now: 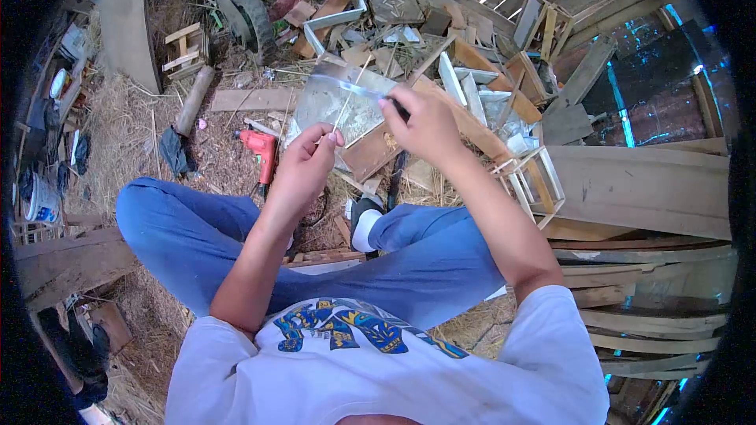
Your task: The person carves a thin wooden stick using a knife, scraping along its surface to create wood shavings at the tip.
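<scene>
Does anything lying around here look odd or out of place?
The wood scraps ahead look most disorderly, heaped at all angles. The red power tool also seems oddly placed, lying loose on the littered ground. I see no spill, and can't tell whether anything is broken.

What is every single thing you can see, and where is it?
Knife: one, silvery with dark handle, upper middle.
Thin stick: one, pale, upper middle.
Flat panel: one, grey, under them.
Drill: one, red, ground left of middle.
Log: one, brown, upper left.
Bundle: one, dark blue, beside the log.
Wheel: one, dark, top left.
Bucket: one, mostly white, far left.
Scrap wood: too many to count, brown and white, top middle.
Long boards: several, brownish, right side.
Straw: uncountable, tan, floor.
Other clutter: too unclear to count.
Trousers: one pair, blue, crossed legs.
Shirt: one, white, printed, bottom.
Left hand: one, bare, holding the stick.
Right hand: one, bare, holding the knife.
</scene>
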Tool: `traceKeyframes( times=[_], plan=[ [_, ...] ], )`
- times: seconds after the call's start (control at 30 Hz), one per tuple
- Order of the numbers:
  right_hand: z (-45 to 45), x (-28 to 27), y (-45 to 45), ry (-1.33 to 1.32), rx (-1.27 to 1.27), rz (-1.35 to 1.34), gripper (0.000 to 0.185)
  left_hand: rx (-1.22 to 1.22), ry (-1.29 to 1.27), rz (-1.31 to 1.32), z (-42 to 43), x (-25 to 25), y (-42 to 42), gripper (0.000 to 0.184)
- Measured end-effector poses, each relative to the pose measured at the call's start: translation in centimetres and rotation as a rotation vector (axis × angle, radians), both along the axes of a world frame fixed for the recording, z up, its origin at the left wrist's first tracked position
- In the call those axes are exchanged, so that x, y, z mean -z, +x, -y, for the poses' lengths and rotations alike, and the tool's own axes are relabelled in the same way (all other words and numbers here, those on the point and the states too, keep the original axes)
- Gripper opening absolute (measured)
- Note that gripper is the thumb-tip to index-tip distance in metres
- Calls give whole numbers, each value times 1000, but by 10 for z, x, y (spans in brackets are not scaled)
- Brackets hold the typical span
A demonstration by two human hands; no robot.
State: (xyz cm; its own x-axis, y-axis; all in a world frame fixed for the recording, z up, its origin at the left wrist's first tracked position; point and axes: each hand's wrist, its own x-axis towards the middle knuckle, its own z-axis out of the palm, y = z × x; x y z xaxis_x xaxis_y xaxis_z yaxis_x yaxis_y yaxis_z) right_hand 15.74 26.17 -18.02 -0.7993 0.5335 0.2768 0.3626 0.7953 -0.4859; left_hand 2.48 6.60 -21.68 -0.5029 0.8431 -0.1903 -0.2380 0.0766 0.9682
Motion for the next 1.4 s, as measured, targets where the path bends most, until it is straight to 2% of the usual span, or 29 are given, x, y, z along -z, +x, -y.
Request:
traceKeyframes(
  times=[0.1,0.17,0.33,0.4,0.43,0.47,0.53,0.57,0.6,0.67,0.73,0.8,0.83,0.9,0.93,1.0,1.13,1.2,1.27,1.3,1.4],
  plan=[
    [12,2,-5,17,-37,-9,25,-30,2,-16,-1,-3,1,17],
    [27,-2,-2,66,-201,-82,19,-27,-15,30,2,-10,3,17],
    [21,0,-10,51,-44,-73,18,-1,51,113,4,-9,0,17],
    [26,-4,-8,138,-208,-122,20,8,31,103,7,-13,3,17],
    [31,-10,-5,169,-243,47,26,8,6,90,7,-15,2,18],
    [26,-10,-8,171,-246,43,26,5,7,85,5,-15,0,18],
    [13,-4,-11,45,-25,-87,22,-17,49,69,6,-11,-1,18],
    [-2,-1,-12,170,-11,-67,21,-12,63,33,6,-11,-1,17],
    [2,-4,-11,175,-9,-70,21,-11,68,30,6,-11,-1,17],
    [20,-10,-5,169,-206,-87,23,-10,15,-43,7,-9,0,18],
    [18,-8,-9,158,-225,-99,25,-50,92,-128,5,-7,1,18],
    [-11,-6,-11,30,70,14,23,-45,-19,-47,4,-8,-3,15],
    [-22,-9,-8,38,70,11,23,-45,-11,-50,3,-6,-3,15],
    [-39,-13,-7,113,238,-96,22,-26,-38,47,4,-1,-3,15],
    [-32,-19,-9,115,225,-93,22,-38,-36,52,5,-3,-3,15],
    [-3,-29,0,66,46,-54,25,-17,-44,46,4,-12,-1,14],
    [29,-14,-1,215,-194,-57,24,-24,39,-54,2,-11,1,16],
    [23,-18,-6,189,-172,-2,24,0,50,48,7,-19,3,16],
    [19,-24,-6,115,-77,-20,23,-14,45,37,7,-20,7,17],
    [27,-24,-4,134,-157,-29,23,-19,51,15,6,-22,7,17],
    [28,-22,-2,193,-168,-62,22,-22,33,-25,7,-22,6,17]
  ],
)
